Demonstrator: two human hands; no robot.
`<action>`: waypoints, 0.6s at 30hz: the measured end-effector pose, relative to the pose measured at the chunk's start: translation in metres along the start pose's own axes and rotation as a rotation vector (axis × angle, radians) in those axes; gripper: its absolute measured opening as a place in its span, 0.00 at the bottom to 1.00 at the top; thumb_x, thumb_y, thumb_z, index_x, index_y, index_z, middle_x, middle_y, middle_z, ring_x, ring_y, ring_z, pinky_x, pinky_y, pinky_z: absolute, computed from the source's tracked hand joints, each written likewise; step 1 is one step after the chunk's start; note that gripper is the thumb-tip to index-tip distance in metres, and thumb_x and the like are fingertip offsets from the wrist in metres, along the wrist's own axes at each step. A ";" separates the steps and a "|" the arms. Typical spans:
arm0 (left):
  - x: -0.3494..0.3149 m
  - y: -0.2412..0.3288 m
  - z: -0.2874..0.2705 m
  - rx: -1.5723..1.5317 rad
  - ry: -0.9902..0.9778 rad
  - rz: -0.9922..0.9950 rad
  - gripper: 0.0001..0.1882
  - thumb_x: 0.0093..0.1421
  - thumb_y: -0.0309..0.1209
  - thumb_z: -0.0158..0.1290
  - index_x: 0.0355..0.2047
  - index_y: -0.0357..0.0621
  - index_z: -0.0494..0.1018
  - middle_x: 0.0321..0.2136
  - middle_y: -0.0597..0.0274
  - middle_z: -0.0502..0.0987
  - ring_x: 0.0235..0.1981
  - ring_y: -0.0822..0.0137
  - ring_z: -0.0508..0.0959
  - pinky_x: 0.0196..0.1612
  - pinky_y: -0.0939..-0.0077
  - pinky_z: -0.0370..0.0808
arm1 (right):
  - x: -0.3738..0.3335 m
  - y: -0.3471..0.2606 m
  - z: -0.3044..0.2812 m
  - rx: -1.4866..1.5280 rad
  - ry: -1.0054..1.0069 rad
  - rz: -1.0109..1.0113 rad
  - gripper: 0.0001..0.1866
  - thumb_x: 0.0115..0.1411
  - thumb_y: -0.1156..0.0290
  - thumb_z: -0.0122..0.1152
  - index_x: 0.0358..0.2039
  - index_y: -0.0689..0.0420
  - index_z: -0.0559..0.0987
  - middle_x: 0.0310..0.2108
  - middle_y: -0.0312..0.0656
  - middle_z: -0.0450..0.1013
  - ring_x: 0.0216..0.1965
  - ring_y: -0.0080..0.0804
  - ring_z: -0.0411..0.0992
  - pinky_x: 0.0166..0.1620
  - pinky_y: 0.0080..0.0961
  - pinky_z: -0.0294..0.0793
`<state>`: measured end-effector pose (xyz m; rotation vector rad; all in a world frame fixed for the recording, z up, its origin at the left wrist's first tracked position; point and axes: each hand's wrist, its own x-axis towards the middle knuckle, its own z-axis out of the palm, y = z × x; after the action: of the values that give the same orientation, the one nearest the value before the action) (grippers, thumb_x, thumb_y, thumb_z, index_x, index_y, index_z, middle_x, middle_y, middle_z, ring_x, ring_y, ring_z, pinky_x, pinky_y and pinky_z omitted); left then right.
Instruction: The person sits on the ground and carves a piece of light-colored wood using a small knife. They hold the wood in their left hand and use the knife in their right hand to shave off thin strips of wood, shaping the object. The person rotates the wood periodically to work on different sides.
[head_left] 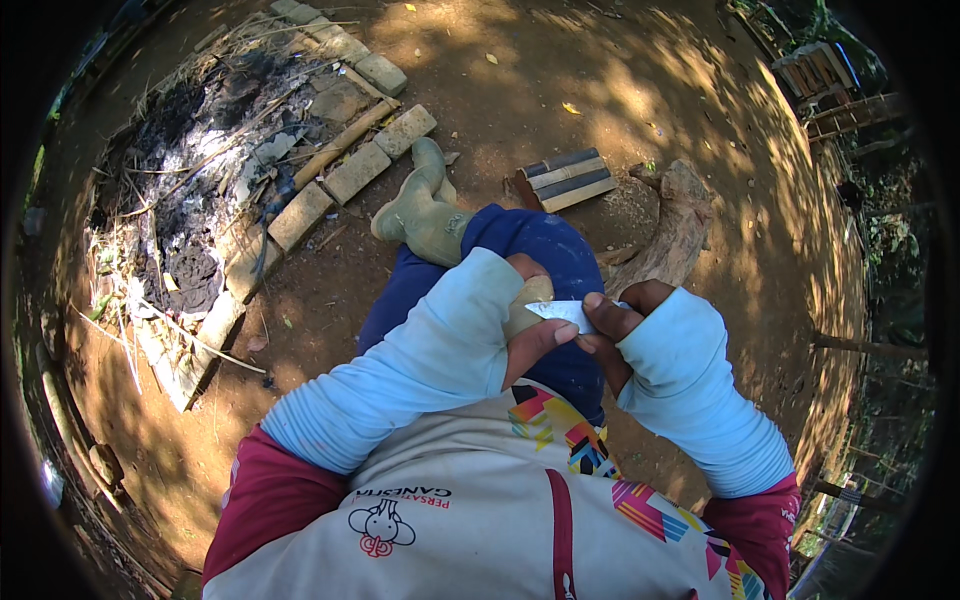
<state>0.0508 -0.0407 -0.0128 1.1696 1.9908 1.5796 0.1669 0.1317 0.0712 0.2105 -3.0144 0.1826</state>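
Note:
A pale tan, rounded piece (528, 303) sits in my left hand (530, 350), its fingers curled behind it and the thumb in front. Its kind is not clear, since my fingers and a blade cover part of it. In my right hand (612, 325) is a short knife (558, 312), its handle mostly hidden by the fingers. The pointed, silvery blade lies across the front of the tan piece with its tip toward the left. My left thumb rests against the blade's lower edge. Both hands are close together above my dark blue trousers (535, 245).
Green rubber boots (425, 215) are on my feet. A low slatted wooden stool (567, 181) and a curved log (672, 228) lie ahead on the dirt ground. At the left, bricks (357, 173) border a heap of ash (205, 180) with charred sticks. Wooden rails (855, 115) stand far right.

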 end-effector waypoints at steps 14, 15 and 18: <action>0.001 -0.010 0.007 0.020 0.128 0.037 0.21 0.51 0.40 0.68 0.33 0.36 0.75 0.22 0.54 0.74 0.23 0.61 0.77 0.26 0.69 0.72 | 0.002 0.003 0.009 -0.019 0.031 -0.007 0.15 0.55 0.67 0.67 0.43 0.52 0.80 0.18 0.39 0.69 0.16 0.35 0.70 0.16 0.34 0.67; 0.001 -0.011 0.008 0.018 0.146 0.049 0.21 0.51 0.40 0.68 0.33 0.36 0.75 0.21 0.55 0.74 0.22 0.62 0.78 0.26 0.69 0.72 | 0.001 0.002 0.009 -0.022 0.036 -0.001 0.15 0.55 0.68 0.67 0.43 0.52 0.80 0.18 0.39 0.69 0.16 0.35 0.70 0.16 0.34 0.67; 0.001 -0.004 0.001 0.057 0.002 -0.066 0.24 0.55 0.40 0.66 0.41 0.33 0.72 0.29 0.50 0.74 0.29 0.55 0.77 0.33 0.65 0.73 | 0.000 0.002 0.011 -0.019 0.057 0.015 0.14 0.55 0.68 0.66 0.43 0.50 0.80 0.17 0.38 0.68 0.16 0.34 0.70 0.16 0.34 0.67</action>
<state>0.0495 -0.0398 -0.0165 1.1118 2.0664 1.5011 0.1650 0.1322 0.0605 0.1785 -2.9606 0.1580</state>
